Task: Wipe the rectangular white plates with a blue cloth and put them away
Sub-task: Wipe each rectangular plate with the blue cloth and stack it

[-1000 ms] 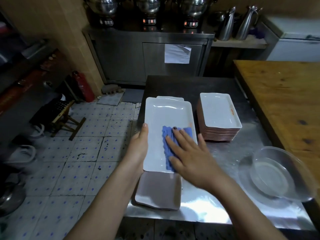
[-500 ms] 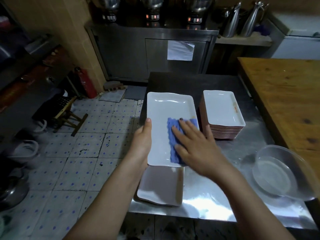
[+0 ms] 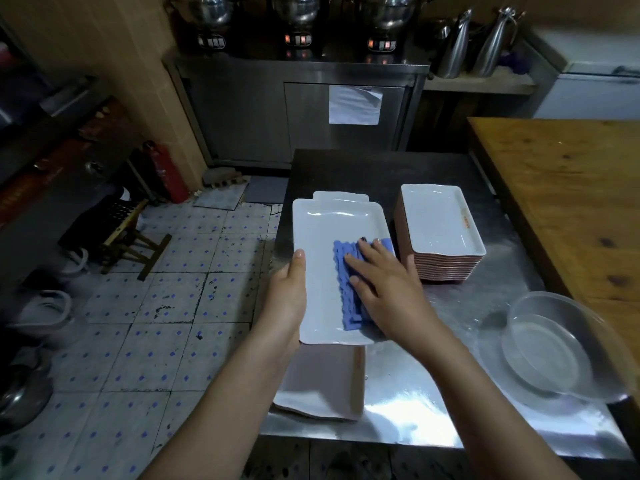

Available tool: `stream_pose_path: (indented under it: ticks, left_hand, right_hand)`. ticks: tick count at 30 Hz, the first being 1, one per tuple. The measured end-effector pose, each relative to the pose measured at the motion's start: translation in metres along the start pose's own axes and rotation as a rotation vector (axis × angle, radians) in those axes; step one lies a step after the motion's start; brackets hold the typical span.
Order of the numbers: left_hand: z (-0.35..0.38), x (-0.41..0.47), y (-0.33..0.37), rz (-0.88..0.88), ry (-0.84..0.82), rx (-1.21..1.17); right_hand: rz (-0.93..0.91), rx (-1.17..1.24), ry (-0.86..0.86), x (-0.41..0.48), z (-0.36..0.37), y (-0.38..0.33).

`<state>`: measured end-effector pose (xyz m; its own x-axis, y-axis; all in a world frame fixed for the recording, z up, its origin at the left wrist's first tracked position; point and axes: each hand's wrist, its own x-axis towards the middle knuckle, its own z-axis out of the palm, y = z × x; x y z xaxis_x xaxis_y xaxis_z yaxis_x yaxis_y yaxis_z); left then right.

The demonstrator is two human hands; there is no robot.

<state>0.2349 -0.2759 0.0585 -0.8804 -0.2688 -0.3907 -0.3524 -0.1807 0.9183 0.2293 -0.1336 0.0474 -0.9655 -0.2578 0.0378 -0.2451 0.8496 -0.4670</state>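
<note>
A rectangular white plate (image 3: 325, 244) is held above the steel table, long side pointing away from me. My left hand (image 3: 289, 299) grips its left edge, thumb on the rim. My right hand (image 3: 384, 289) presses flat with straight fingers on a blue cloth (image 3: 348, 289) lying on the plate's right half. Under the held plate lie more white plates (image 3: 322, 386), and one end shows at the far side (image 3: 341, 195). To the right stands a stack of white plates (image 3: 441, 230) with reddish undersides.
The steel table (image 3: 408, 420) bears a clear glass bowl (image 3: 561, 348) at the right. A wooden table (image 3: 568, 188) lies beyond it. A steel cabinet (image 3: 298, 112) with pots stands behind. A tiled floor with a stool (image 3: 131, 233) is on the left.
My right hand and the blue cloth have slid slightly along the plate's right half. The left hand keeps its grip on the plate's edge.
</note>
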Motion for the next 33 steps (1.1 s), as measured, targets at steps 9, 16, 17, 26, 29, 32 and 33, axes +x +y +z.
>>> stream_pose_path:
  ticks: [9, 16, 17, 26, 29, 32, 33]
  left_hand:
    - [-0.004, 0.004, 0.003, 0.044, 0.012, -0.039]
    - [-0.008, 0.006, -0.007, 0.054, 0.033, -0.034]
    - [-0.008, 0.007, -0.008, 0.06, 0.034, -0.037]
    - [-0.013, 0.006, -0.015, 0.089, 0.031, -0.022]
    - [-0.016, 0.006, -0.017, 0.067, 0.027, -0.013]
    - [-0.025, 0.009, -0.026, 0.017, 0.009, 0.02]
    - [-0.029, 0.009, -0.03, -0.004, -0.004, 0.045]
  right_hand:
    - [-0.014, 0.165, 0.062, -0.022, 0.016, -0.003]
    - [0.272, 0.458, 0.161, -0.004, 0.017, 0.001]
    - [0.325, 0.523, 0.172, 0.0, 0.016, 0.002]
    - [0.318, 0.681, 0.478, 0.01, 0.022, 0.002]
    - [0.295, 0.749, 0.514, 0.008, 0.024, 0.004]
    - [0.31, 0.943, 0.484, 0.008, 0.022, 0.012]
    - [0.325, 1.029, 0.441, 0.009, 0.02, 0.014]
